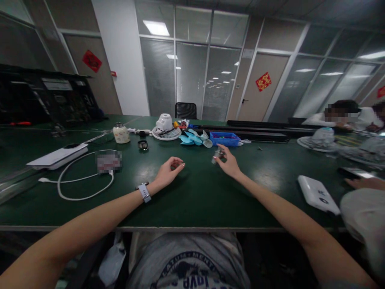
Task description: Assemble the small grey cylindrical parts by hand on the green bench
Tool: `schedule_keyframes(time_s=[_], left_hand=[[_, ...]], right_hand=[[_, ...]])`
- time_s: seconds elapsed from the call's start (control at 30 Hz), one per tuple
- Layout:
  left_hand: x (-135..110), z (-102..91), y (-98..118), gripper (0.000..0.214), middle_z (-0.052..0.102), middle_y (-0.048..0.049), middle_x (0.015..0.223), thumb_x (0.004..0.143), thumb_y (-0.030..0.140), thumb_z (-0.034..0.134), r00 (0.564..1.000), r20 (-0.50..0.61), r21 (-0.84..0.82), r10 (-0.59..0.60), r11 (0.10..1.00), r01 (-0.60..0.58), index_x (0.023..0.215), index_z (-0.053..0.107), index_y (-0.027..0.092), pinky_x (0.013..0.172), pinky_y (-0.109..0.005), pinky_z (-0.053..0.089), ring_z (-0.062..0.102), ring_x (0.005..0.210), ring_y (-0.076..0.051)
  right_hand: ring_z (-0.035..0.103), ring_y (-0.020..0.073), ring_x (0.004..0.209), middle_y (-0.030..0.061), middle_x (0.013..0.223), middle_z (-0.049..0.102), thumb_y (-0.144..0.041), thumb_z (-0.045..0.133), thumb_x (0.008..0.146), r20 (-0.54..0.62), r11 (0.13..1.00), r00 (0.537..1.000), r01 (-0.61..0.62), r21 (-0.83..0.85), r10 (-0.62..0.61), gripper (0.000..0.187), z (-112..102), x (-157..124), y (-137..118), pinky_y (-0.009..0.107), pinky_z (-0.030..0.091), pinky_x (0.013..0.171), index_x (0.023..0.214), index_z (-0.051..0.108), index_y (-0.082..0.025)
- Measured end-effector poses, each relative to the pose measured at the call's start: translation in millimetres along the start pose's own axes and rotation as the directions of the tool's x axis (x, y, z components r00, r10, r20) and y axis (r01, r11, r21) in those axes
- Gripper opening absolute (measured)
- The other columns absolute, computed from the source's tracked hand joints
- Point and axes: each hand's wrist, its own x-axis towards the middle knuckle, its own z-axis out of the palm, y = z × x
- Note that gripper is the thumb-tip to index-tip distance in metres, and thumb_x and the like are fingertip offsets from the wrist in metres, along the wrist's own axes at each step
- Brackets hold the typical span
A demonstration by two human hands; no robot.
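Note:
My left hand [169, 171] is just over the green tabletop, fingers curled in and the thumb tip close to them. Anything in that pinch is too small or hidden to name. To its right, my right hand [229, 162] has thumb and fingers around a small silvery, partly clear part [217, 155]. Beyond my hands lie light-blue fan blades [191, 137] and a blue plastic tray [225, 139] with small items inside. A white fan housing [165, 123] rests on a round white grille [166, 134] further back.
On the left are a patterned jar [121, 133], a dark round object [143, 145], a white cable [61, 180] and a white box [57, 156]. A white device [318, 194] lies right, near another person's sleeve [365, 216]. Long black bars [261, 134] lie behind.

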Motion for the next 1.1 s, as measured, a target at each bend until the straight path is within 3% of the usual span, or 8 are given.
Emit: schedule_keyframes(time_s=[0.1, 0.2, 0.37, 0.57, 0.73, 0.83, 1.0, 1.1], left_hand=[[-5.5, 2.5, 13.2, 0.036, 0.069, -0.0092, 0.109, 0.082, 0.046, 0.060, 0.995, 0.026, -0.017, 0.098, 0.995, -0.098, 0.108, 0.058, 0.020, 0.078, -0.033, 0.050, 0.065, 0.098, -0.021], [-6.8, 7.4, 21.9, 0.036, 0.069, -0.0094, 0.112, 0.082, 0.044, 0.061, 0.990, 0.036, -0.019, 0.139, 0.990, -0.139, 0.110, 0.057, 0.021, 0.087, -0.035, 0.049, 0.064, 0.106, -0.022], [5.8, 16.7, 26.1, 0.039, 0.071, -0.0085, 0.106, 0.081, 0.042, 0.064, 0.989, 0.055, -0.064, 0.139, 0.989, -0.135, 0.111, 0.054, 0.021, 0.090, -0.036, 0.050, 0.066, 0.104, -0.022], [18.9, 24.8, 26.5, 0.042, 0.074, -0.0070, 0.095, 0.076, 0.041, 0.069, 0.979, 0.079, -0.056, 0.186, 0.982, -0.182, 0.109, 0.053, 0.021, 0.089, -0.037, 0.050, 0.069, 0.098, -0.023], [21.3, 24.4, 28.1, 0.034, 0.075, -0.0064, 0.084, 0.076, 0.041, 0.069, 0.985, -0.055, 0.000, 0.164, 0.986, -0.164, 0.096, 0.053, 0.020, 0.081, -0.037, 0.050, 0.071, 0.087, -0.023], [20.3, 20.6, 32.0, 0.034, 0.075, -0.0058, 0.085, 0.077, 0.041, 0.068, 0.976, -0.101, 0.030, 0.192, 0.981, -0.189, 0.098, 0.054, 0.020, 0.079, -0.035, 0.050, 0.071, 0.087, -0.022], [18.4, 20.5, 34.4, 0.039, 0.074, -0.0038, 0.093, 0.077, 0.035, 0.069, 0.983, 0.031, 0.023, 0.183, 0.983, -0.184, 0.111, 0.053, 0.022, 0.083, -0.033, 0.053, 0.070, 0.093, -0.020], [18.5, 23.7, 34.0, 0.036, 0.074, -0.0026, 0.090, 0.079, 0.033, 0.068, 0.982, 0.042, 0.048, 0.186, 0.981, -0.188, 0.110, 0.053, 0.022, 0.078, -0.032, 0.055, 0.071, 0.088, -0.019]], right_hand=[[0.060, 0.0187, 0.105, 0.0060, 0.129, 0.056, -0.029, 0.060, 0.084, 0.169, 0.970, 0.975, 0.108, 0.219, -0.146, 0.062, 29.2, -6.5, -44.6, 0.036, 0.050, 0.093, 0.141, 0.039, -0.028], [0.058, 0.0188, 0.110, 0.0046, 0.132, 0.054, -0.025, 0.061, 0.083, 0.258, 0.947, 0.941, 0.143, 0.286, -0.220, 0.064, 45.7, -13.4, -64.3, 0.038, 0.049, 0.096, 0.142, 0.038, -0.032], [0.055, 0.0199, 0.117, 0.0055, 0.141, 0.047, -0.026, 0.064, 0.083, 0.251, 0.943, 0.942, 0.143, 0.301, -0.223, 0.072, 51.5, -21.0, -63.4, 0.039, 0.047, 0.099, 0.146, 0.030, -0.034], [0.064, 0.0193, 0.105, 0.0047, 0.112, 0.066, -0.031, 0.068, 0.080, 0.251, 0.936, 0.963, 0.005, 0.352, -0.100, 0.089, 56.3, -24.4, -59.6, 0.042, 0.047, 0.100, 0.150, 0.014, -0.030], [0.065, 0.0190, 0.103, 0.0042, 0.107, 0.067, -0.030, 0.069, 0.079, 0.265, 0.937, 0.960, -0.009, 0.350, -0.090, 0.087, 56.6, -24.3, -59.5, 0.042, 0.047, 0.099, 0.149, 0.018, -0.029], [0.065, 0.0186, 0.102, 0.0034, 0.107, 0.066, -0.031, 0.070, 0.079, 0.256, 0.944, 0.963, -0.005, 0.330, -0.085, 0.085, 56.5, -24.2, -59.2, 0.041, 0.048, 0.098, 0.148, 0.020, -0.029], [0.064, 0.0193, 0.101, 0.0041, 0.107, 0.066, -0.031, 0.070, 0.079, 0.269, 0.948, 0.961, -0.021, 0.317, -0.069, 0.083, 57.7, -23.9, -58.5, 0.042, 0.048, 0.097, 0.147, 0.023, -0.028], [0.064, 0.0199, 0.101, 0.0049, 0.109, 0.066, -0.031, 0.070, 0.078, 0.269, 0.950, 0.962, -0.034, 0.311, -0.053, 0.083, 57.9, -23.8, -58.4, 0.042, 0.049, 0.096, 0.147, 0.024, -0.028]])
